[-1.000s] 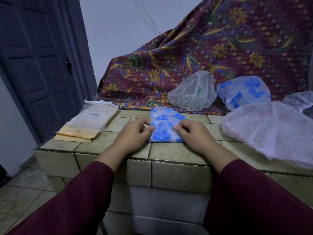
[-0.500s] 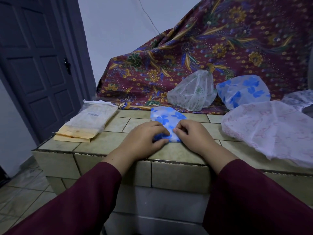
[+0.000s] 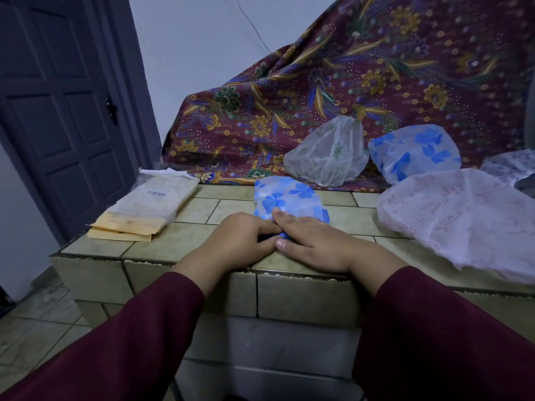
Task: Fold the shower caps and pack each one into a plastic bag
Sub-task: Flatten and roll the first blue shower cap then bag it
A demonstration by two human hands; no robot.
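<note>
A folded blue-flowered shower cap (image 3: 289,196) lies on the tiled counter (image 3: 162,244), in the middle near the front edge. My left hand (image 3: 240,238) has its fingers curled around the cap's near left corner. My right hand (image 3: 314,244) lies flat over the cap's near part and presses it down, fingers pointing left, thumb at the near edge. The hands touch each other and hide the cap's near half. A stack of clear plastic bags (image 3: 150,204) on tan backing lies at the left.
Unfolded caps sit at the right: a white-green one (image 3: 327,154), a blue-flowered one (image 3: 414,151), a large pink one (image 3: 463,218) and another at the edge (image 3: 509,166). A maroon patterned cloth (image 3: 318,91) drapes behind. A dark door (image 3: 58,111) stands left.
Both hands moved together over the cap's near edge. The right hand went from pinching the edge to lying flat on it. The visible cap became shorter and rounder.
</note>
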